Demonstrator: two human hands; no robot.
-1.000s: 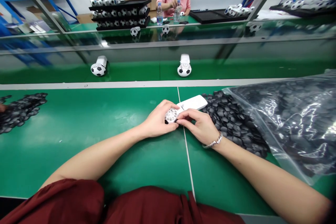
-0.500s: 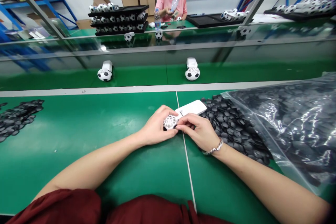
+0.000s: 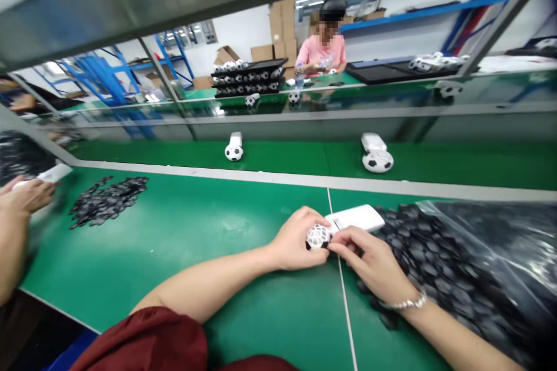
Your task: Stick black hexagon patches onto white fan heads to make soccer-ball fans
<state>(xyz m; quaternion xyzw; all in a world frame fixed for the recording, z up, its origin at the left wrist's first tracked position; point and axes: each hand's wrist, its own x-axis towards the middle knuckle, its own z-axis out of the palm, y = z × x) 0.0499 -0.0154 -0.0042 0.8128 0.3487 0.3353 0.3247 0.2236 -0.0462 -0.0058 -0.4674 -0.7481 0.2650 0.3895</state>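
My left hand (image 3: 298, 237) is closed around a white soccer-ball-shaped plastic casing (image 3: 318, 235) with an open lattice face. Its long flat white part (image 3: 357, 218) points right, beyond the fingers. My right hand (image 3: 369, 258) has thumb and forefinger pinched at the right edge of the ball, pressing a small black plastic piece (image 3: 325, 245) there. The fingertips cover most of this piece. Beside my right hand and under its wrist spreads a pile of black plastic pieces (image 3: 435, 266).
A clear plastic bag (image 3: 500, 237) of black pieces lies at right. Another black pile (image 3: 111, 200) is at left, near a co-worker's hand (image 3: 28, 194) holding a white part. Two soccer-ball units (image 3: 234, 152) (image 3: 378, 160) sit on the green strip beyond. A person (image 3: 324, 52) sits opposite.
My view has turned left and tilted, bringing the co-worker's hand at left into sight. Both my hands keep the same grip on the casing and its edge.
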